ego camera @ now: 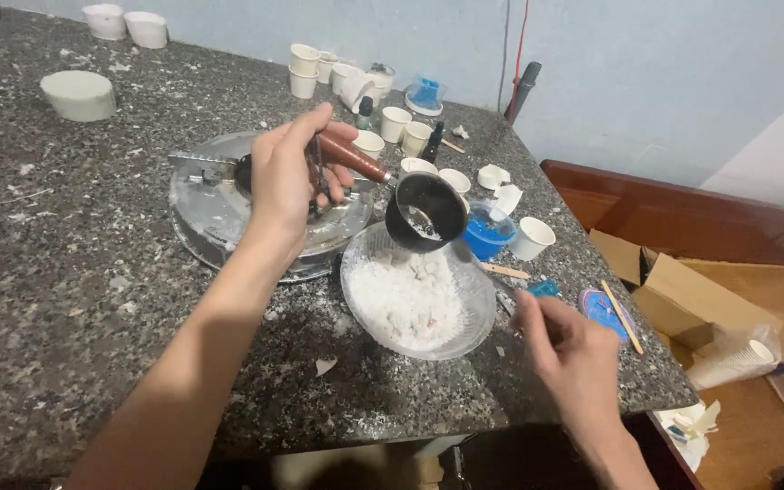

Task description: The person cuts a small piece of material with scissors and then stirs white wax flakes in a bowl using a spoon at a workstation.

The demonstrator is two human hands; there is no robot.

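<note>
Your left hand (288,177) is closed around the brown handle of a small dark pot (426,210), fingers wrapped over the top and thumb side toward you. You hold the pot tipped on its side, its mouth facing you, directly over the far rim of the glass bowl (481,299). White residue shows inside the pot. The bowl sits on the granite counter (65,299) and holds a heap of white flakes (406,299).

Your right hand (566,349) hovers just right of the bowl, near the counter's edge, fingers curled loosely; it is blurred, so you cannot tell whether it pinches anything.

Behind your left hand lies a round metal hotplate (215,213), touching the bowl's left side. A blue cup (485,234) stands just behind the bowl, beside the pot. White cups (532,238) are scattered further back, and a wooden stick (622,316) lies across a blue lid (602,310) right of your right hand. A cardboard box (682,281) sits below the counter.
</note>
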